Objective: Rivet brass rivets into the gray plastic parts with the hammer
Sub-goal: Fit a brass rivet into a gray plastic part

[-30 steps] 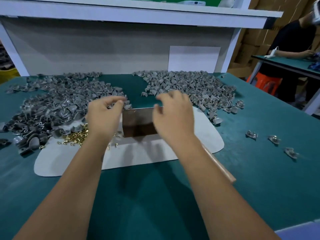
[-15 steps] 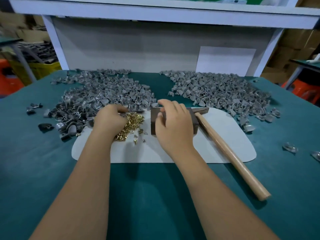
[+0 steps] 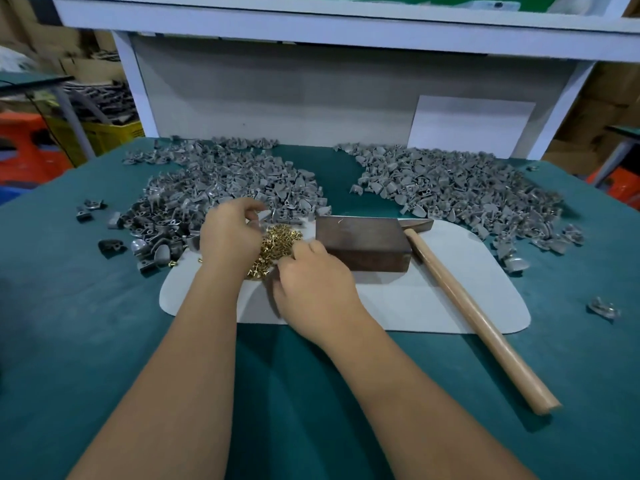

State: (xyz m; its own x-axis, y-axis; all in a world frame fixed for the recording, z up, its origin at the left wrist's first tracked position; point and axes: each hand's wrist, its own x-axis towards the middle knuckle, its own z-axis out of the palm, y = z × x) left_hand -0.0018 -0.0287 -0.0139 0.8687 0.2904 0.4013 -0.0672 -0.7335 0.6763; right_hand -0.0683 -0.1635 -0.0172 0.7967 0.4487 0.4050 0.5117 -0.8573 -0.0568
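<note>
Your left hand [image 3: 230,233] pinches a gray plastic part [image 3: 264,215]; your right hand [image 3: 311,275], fingers curled, picks at the brass rivets [image 3: 277,242], contents hidden. Hammer [image 3: 474,315] lies unheld beside the block [image 3: 363,247].

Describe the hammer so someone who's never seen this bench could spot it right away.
Start at the white mat in the middle of the green table. Right of the dark brown block on that mat, the hammer lies untouched, its handle slanting toward the table's near right. It is the only long, pale wooden thing there.
</note>
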